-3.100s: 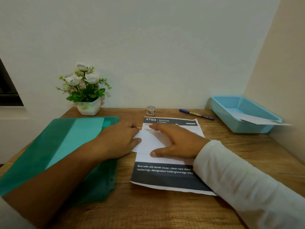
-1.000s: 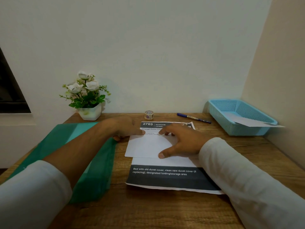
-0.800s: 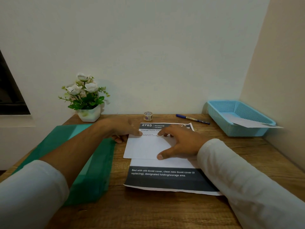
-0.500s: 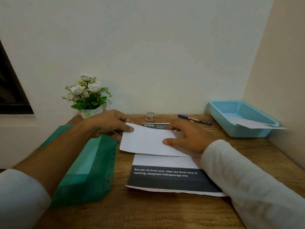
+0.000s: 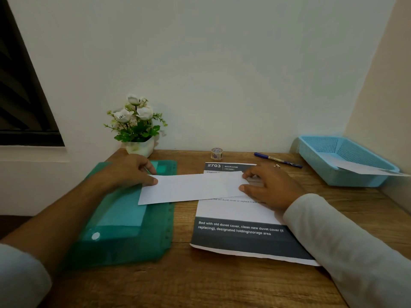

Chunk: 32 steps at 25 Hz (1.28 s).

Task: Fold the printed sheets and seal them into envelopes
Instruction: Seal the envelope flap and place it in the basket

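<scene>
Pinching the left end of the white envelope [image 5: 191, 188] with the left hand [image 5: 131, 172], thumb on top, and gripping its right end with the right hand [image 5: 269, 185]. Holding it low across the worktop [image 5: 200, 285], overlapping the green folder [image 5: 124, 218] at 9 o'clock and hiding the upper text of the printed sheet [image 5: 240, 230] lying flat underneath. Sharing the far edge with a flower pot [image 5: 139, 130] at 11 o'clock, a tape roll [image 5: 216, 153] at 12, a pen [image 5: 278, 160] at 1, and a blue basket [image 5: 329, 174] at 2 carrying a loose paper [image 5: 360, 167].
</scene>
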Tool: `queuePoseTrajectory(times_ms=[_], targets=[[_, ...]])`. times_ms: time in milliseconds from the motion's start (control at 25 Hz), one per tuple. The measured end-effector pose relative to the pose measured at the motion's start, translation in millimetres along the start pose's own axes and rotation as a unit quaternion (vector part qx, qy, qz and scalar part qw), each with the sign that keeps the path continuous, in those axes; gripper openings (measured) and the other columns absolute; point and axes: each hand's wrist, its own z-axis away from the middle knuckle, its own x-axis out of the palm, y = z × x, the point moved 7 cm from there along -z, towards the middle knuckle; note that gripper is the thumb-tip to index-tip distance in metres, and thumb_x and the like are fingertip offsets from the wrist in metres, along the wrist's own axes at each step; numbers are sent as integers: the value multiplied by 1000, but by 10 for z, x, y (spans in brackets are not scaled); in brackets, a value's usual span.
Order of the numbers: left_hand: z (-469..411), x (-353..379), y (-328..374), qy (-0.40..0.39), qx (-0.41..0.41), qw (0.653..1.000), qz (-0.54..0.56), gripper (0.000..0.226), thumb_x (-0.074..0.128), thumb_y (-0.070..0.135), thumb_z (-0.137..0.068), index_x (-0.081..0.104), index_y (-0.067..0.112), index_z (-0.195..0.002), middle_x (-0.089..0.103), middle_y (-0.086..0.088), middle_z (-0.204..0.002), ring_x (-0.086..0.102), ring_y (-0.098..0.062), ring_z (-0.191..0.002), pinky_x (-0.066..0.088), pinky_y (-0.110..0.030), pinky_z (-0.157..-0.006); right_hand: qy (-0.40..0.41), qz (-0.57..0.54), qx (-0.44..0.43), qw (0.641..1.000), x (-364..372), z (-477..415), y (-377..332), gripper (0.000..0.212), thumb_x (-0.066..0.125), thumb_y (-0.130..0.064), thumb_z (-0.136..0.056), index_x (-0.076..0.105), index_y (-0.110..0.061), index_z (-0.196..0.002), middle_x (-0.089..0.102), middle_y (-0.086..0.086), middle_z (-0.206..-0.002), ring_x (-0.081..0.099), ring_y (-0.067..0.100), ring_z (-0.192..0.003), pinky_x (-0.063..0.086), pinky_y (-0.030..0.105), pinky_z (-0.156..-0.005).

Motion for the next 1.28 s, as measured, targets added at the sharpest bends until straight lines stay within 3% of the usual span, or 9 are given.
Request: queuePoseTrajectory(times_ms=[160, 360, 480, 640, 840, 960, 1080, 1280], targets=[[86, 96, 384, 48, 74, 994, -70, 29, 84, 30, -79, 70, 27, -104, 63, 7, -104, 56, -7, -88, 46, -24, -68, -3, 6, -6, 1000, 15, -8, -2, 39, 68, -56, -90, 66, -34, -122, 61, -11, -121, 56, 14, -114, 49, 39, -99], [28, 362, 961, 44, 173, 982, -64, 23, 83, 32, -78, 71, 24, -97, 68, 11, -96, 62, -12, -89, 55, -34, -79, 5, 4, -11, 1000, 43, -22, -12, 41, 67, -60, -89, 67, -33, -120, 62, -12, -122, 57, 12, -113, 50, 39, -98], [-161, 497, 1327, 53, 208, 974, -73, 15, 75, 27, -83, 71, 24, -97, 69, 8, -99, 63, -14, -90, 54, -33, -77, 19, 1, -16, 1000, 57, -41, -21, 40, 66, -62, -89, 67, -33, -115, 63, -12, -122, 58, 11, -111, 51, 36, -96], [-533, 697, 1646, 84, 212, 969, -94, 20, 64, 28, -93, 66, 28, -113, 62, 2, -113, 59, -18, -98, 53, -38, -83, 25, -3, -11, 1000, 78, -56, -12, 38, 64, -62, -90, 65, -33, -114, 60, -11, -124, 56, 12, -111, 51, 38, -98], [-914, 975, 1598, 70, 176, 954, -232, 35, 57, 20, -95, 57, 28, -129, 53, -4, -129, 51, -27, -115, 51, -44, -88, 33, 5, -15, 999, 113, -73, 5, 34, 60, -64, -91, 59, -36, -110, 57, -11, -125, 53, 14, -113, 43, 44, -104], [-951, 954, 1587, 75, 181, 948, -253, 28, 54, 30, -99, 63, 24, -125, 59, -4, -123, 54, -27, -111, 51, -44, -86, 36, 3, -13, 999, 116, -72, 15, 34, 59, -65, -91, 58, -37, -110, 55, -11, -124, 52, 14, -112, 41, 44, -106], [-788, 818, 1610, 65, 196, 957, -204, 23, 54, 36, -100, 67, 23, -113, 67, -4, -114, 60, -25, -100, 53, -43, -83, 37, 7, -15, 999, 101, -71, 13, 34, 59, -65, -91, 58, -36, -110, 55, -12, -121, 52, 14, -111, 39, 44, -107], [-194, 652, 1660, 65, 258, 956, -127, 17, 56, 39, -100, 65, 25, -102, 61, 3, -98, 57, -17, -86, 49, -39, -74, 42, -30, -17, 998, 83, -64, 10, 34, 66, -59, -89, 62, -33, -110, 60, -13, -116, 57, 11, -107, 46, 40, -99]])
